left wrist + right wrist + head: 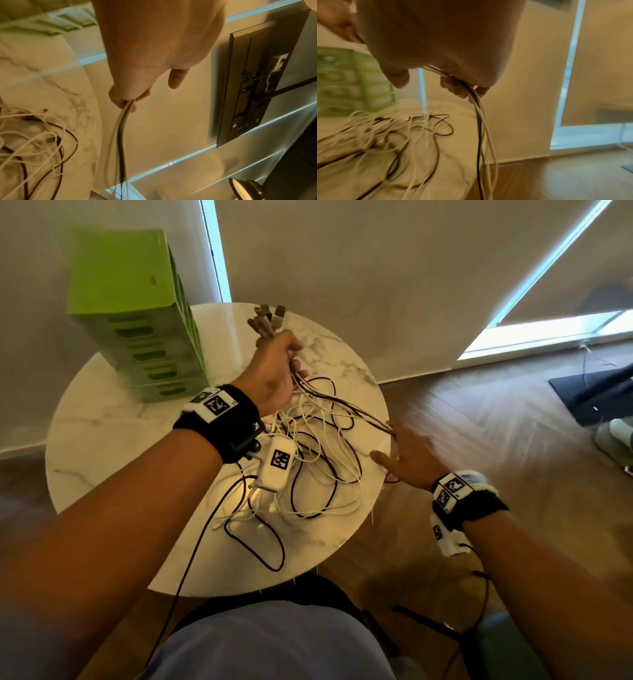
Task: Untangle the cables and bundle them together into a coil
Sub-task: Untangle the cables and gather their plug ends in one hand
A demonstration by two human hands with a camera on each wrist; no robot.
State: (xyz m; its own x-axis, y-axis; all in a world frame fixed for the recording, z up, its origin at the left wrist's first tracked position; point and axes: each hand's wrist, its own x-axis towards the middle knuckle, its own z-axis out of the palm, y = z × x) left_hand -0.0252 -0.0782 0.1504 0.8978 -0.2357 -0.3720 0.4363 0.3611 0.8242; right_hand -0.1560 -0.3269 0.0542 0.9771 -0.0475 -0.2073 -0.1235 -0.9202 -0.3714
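A tangle of white and dark cables (315, 460) lies on the round marble table (120, 446). My left hand (291, 354) is raised over the table's far side and grips a bunch of cable ends, whose plugs (267, 320) stick up above the fist. From it, a few taut strands (349, 405) run down to my right hand (390, 443) at the table's right edge. In the right wrist view its fingers (453, 88) curl round these strands (479, 121). The left wrist view shows strands (121, 135) leaving my fist (126, 102).
A green drawer tower (137, 313) stands at the table's back left. To the right are wooden floor (479, 422) and a black object (589, 392) with a thin cord. The wall and blinds are close behind the table.
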